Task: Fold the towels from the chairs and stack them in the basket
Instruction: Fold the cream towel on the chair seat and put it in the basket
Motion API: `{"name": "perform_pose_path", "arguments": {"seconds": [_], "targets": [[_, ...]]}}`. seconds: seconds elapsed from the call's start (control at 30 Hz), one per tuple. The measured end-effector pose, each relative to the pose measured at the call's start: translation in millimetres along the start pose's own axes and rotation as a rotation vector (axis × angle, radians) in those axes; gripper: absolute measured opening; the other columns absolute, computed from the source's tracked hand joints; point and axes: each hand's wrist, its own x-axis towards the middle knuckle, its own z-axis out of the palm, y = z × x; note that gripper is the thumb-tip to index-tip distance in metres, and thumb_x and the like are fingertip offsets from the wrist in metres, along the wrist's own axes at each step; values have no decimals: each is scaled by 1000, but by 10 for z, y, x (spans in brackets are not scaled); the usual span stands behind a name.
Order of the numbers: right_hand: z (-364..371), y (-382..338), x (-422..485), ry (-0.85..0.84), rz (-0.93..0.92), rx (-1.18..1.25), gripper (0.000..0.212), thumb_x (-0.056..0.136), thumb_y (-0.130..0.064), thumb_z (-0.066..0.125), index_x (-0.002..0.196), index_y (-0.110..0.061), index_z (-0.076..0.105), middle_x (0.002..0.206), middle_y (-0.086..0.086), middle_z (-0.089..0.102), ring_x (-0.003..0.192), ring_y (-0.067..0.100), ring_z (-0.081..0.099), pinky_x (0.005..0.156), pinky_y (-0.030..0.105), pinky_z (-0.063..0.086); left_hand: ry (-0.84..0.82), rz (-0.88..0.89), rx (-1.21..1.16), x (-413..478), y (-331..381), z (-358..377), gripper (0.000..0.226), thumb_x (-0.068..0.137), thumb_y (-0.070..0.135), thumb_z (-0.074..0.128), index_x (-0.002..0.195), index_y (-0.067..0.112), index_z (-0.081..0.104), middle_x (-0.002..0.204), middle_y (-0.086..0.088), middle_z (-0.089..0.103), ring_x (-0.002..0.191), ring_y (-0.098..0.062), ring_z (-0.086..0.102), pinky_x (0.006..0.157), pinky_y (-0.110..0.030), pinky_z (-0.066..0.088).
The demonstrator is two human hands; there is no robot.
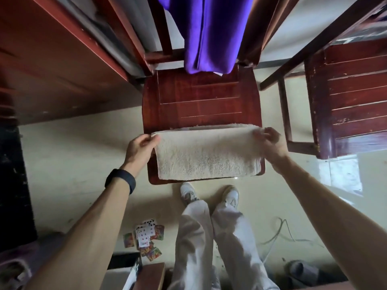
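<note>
A cream towel [206, 153], folded into a wide band, lies on the front half of a dark red wooden chair seat [199, 97]. My left hand [141, 148] pinches the towel's far left corner. My right hand [270, 141] pinches its far right corner. A purple towel [207, 32] hangs over the back of the same chair, its lower end just above the seat. No basket is in view.
A second wooden chair [354, 97] stands close on the right. A red-brown table [52, 59] runs along the left. Playing cards [146, 237] lie scattered on the pale floor near my feet [209, 195], and a cable [280, 233] trails at the right.
</note>
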Motion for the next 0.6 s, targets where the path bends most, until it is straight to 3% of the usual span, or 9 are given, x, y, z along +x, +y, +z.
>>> {"name": "perform_pose_path", "arguments": {"seconds": [0.1, 0.23, 0.37, 0.6], "targets": [[195, 107, 209, 100, 0, -76, 35, 97, -46, 60, 106, -13, 67, 91, 0, 66, 78, 17, 64, 55, 19, 48, 24, -27, 53, 251, -162, 82, 48, 70, 59, 72, 93, 16, 71, 95, -5, 75, 89, -25, 69, 86, -44, 55], [319, 141, 290, 193, 0, -186, 34, 98, -45, 55, 103, -14, 66, 89, 1, 66, 85, 25, 64, 70, 32, 50, 93, 19, 175, 306, -253, 152, 33, 87, 48, 69, 96, 16, 70, 82, 4, 69, 80, -20, 64, 78, -36, 56], [325, 94, 263, 229, -4, -250, 36, 101, -40, 48, 111, -9, 63, 93, 2, 62, 87, 24, 58, 77, 33, 47, 158, 96, 280, 251, -110, 232, 25, 95, 42, 60, 96, 18, 64, 83, 3, 64, 83, -19, 59, 73, -24, 38], [310, 2, 282, 183, -22, -343, 32, 105, -32, 38, 124, -11, 53, 98, 8, 62, 84, 26, 52, 76, 30, 36, 198, 163, 462, 337, 77, 331, 31, 99, 45, 50, 108, 17, 61, 88, 0, 63, 86, -26, 57, 72, -30, 39]]}}
